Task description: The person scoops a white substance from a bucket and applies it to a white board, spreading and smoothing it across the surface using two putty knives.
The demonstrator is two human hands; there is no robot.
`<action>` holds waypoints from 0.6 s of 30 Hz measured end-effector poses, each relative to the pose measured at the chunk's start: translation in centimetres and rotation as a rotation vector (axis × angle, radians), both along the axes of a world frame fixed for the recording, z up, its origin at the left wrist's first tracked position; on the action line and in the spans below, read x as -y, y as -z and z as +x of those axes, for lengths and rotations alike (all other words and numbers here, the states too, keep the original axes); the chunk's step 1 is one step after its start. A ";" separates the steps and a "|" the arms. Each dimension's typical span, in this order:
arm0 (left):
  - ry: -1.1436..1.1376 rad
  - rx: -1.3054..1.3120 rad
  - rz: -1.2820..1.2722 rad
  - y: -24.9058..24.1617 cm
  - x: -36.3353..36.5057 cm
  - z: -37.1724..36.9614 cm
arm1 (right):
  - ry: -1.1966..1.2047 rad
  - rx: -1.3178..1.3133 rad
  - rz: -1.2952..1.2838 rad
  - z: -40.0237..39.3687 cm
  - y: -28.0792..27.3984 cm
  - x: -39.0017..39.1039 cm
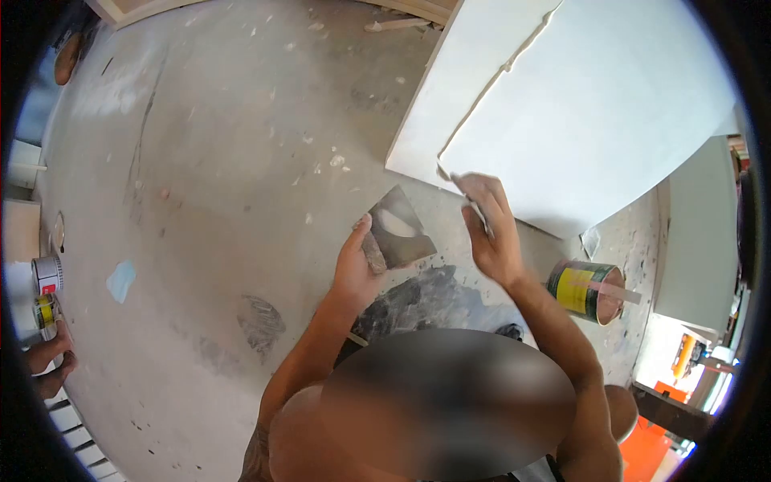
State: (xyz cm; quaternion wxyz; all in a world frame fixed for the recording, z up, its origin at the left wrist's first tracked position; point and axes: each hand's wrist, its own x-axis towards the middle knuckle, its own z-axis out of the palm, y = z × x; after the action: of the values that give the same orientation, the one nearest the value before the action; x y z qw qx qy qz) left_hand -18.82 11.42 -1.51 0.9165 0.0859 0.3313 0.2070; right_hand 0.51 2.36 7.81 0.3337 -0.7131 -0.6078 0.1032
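My left hand [353, 261] is closed around the edge of a flat metal plate [411, 247], which carries a smear of whitish putty [397, 224]. To its right, my right hand [496, 237] grips a thin putty knife [444, 171], its tip against the lower left part of a large white panel [610, 104]. From that tip, a raised line of cream putty [475, 107] runs up the panel to its top. My fingers partly hide the knife.
An open tin [572, 289] with a yellow label stands right of my forearm. Smaller cans [46, 275] sit at the far left, near another person's hands [52, 361]. A light blue scrap [121, 281] lies on the stained floor [209, 201]. A blurred oval covers the bottom middle.
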 end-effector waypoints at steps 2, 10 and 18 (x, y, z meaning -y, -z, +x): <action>-0.012 0.036 -0.019 -0.5 -0.3 1.6 | -0.065 -0.124 0.118 -0.8 -0.2 1.1; 0.100 0.533 0.074 -3.8 -1.4 3.3 | -0.144 -0.190 0.185 0.5 6.5 2.2; -0.101 0.412 0.377 -5.5 -2.4 2.3 | 0.605 -1.157 0.533 2.8 2.5 0.4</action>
State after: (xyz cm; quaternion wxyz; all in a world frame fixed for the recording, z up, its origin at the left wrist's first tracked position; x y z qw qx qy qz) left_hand -16.56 13.85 3.99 0.9209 0.1942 0.0978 0.3236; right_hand 3.33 1.93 5.29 0.7807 -0.5755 -0.1125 0.2161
